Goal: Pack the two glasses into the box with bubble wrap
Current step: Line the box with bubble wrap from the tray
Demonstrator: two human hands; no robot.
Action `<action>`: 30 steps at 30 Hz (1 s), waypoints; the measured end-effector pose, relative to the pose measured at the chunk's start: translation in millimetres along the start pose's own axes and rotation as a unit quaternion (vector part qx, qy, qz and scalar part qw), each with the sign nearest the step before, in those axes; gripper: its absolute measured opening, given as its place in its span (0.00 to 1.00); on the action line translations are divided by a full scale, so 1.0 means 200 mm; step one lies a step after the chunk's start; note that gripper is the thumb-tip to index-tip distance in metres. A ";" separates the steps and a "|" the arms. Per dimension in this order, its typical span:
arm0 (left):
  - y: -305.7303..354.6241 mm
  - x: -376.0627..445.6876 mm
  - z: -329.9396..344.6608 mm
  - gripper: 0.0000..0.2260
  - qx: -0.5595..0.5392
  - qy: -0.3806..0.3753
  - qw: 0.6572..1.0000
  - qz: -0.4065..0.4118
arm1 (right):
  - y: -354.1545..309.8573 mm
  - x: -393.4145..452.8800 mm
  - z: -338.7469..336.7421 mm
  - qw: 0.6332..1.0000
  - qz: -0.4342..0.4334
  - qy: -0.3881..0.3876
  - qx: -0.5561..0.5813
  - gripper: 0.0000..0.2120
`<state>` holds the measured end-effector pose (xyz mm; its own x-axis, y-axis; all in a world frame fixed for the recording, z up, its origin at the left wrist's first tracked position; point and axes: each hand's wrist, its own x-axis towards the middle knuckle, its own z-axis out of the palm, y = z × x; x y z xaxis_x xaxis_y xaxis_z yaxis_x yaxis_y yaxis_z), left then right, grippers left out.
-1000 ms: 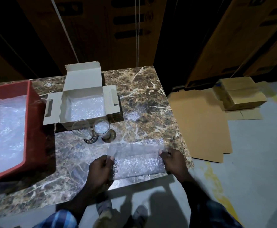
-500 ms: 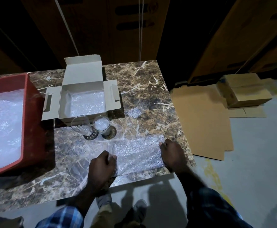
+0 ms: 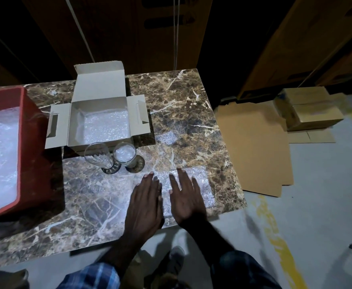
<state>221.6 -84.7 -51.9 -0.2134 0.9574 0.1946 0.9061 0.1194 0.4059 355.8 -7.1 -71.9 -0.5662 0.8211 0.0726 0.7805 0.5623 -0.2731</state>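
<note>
Two clear stemmed glasses stand upright on the marble table, the left glass [image 3: 99, 156] empty-looking, the right glass [image 3: 126, 154] with bubble wrap stuffed inside. Just behind them sits the open grey cardboard box [image 3: 74, 122], its floor lined with bubble wrap. A sheet of bubble wrap [image 3: 202, 184] lies flat at the table's near right edge. My left hand [image 3: 145, 202] and my right hand [image 3: 186, 198] lie side by side on that sheet, palms down, fingers straight, a short way in front of the glasses.
A red crate [image 3: 32, 142] full of bubble wrap fills the table's left side. A small scrap of bubble wrap [image 3: 167, 137] lies right of the box. Flattened cardboard [image 3: 254, 147] and stacked cartons [image 3: 310, 109] sit on the floor to the right.
Both hands let go of the sheet's side edges and moved inward onto its middle, now lying flat with straight fingers. The sheet, lifted a second ago, lies flat on the table.
</note>
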 end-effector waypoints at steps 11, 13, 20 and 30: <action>-0.24 -0.05 0.05 0.31 0.078 -0.126 0.989 -0.026 | 0.29 -0.08 -0.01 0.993 0.085 -0.055 -0.056 0.36; -0.28 -0.07 0.03 0.32 0.089 -0.130 0.987 -0.032 | 0.33 -0.09 -0.03 0.993 0.098 -0.046 -0.052 0.36; -0.19 -0.10 0.00 0.32 0.091 -0.121 0.980 0.129 | 0.18 -0.12 -0.02 0.999 -0.025 -0.028 -0.034 0.33; -0.32 -0.13 0.01 0.31 0.100 -0.111 0.970 0.192 | 0.31 -0.21 -0.06 0.997 -0.063 -0.033 -0.032 0.37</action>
<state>170.5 -116.9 -83.7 0.2180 0.9717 0.0905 0.9605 -0.2301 0.1565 430.7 -4.8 -80.0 -0.6751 0.7367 0.0389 0.7163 0.6672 -0.2045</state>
